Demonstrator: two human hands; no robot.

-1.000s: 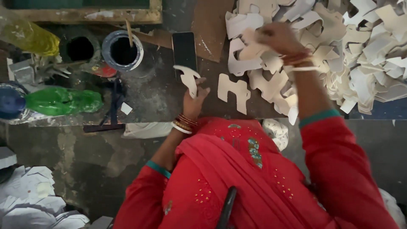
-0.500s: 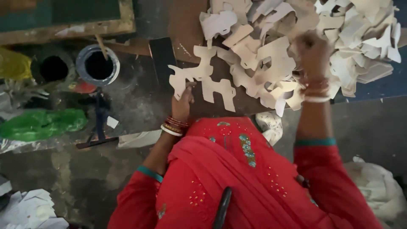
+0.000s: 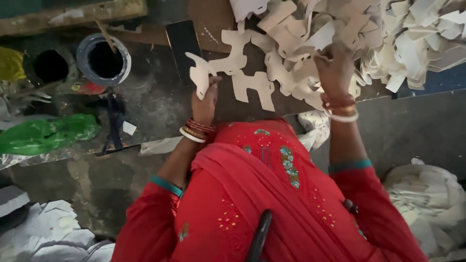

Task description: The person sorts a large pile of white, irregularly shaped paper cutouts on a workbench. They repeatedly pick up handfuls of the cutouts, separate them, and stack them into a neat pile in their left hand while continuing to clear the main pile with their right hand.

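Note:
My left hand [image 3: 205,99], with red and white bangles at the wrist, grips a cream cardboard cutout [image 3: 200,73] and holds it upright above the dark work surface [image 3: 155,104]. More flat cutouts [image 3: 250,83] lie just to its right. My right hand [image 3: 335,73], also bangled, is pressed into the big pile of cream cutouts [image 3: 398,39]. Its fingers are curled around pieces there and partly hidden among them. My red embroidered clothing [image 3: 272,194] fills the lower middle.
A black phone [image 3: 183,41] lies beside the cutouts. A round tin with dark contents [image 3: 103,60] and a black pot [image 3: 50,65] stand at left, near a green plastic bag [image 3: 46,133]. White paper scraps [image 3: 48,233] and a white sack [image 3: 427,194] lie on the floor.
My right hand has shifted down and to the right across the pile and dug in. My left hand still holds its cutout near the same spot. The view has drifted.

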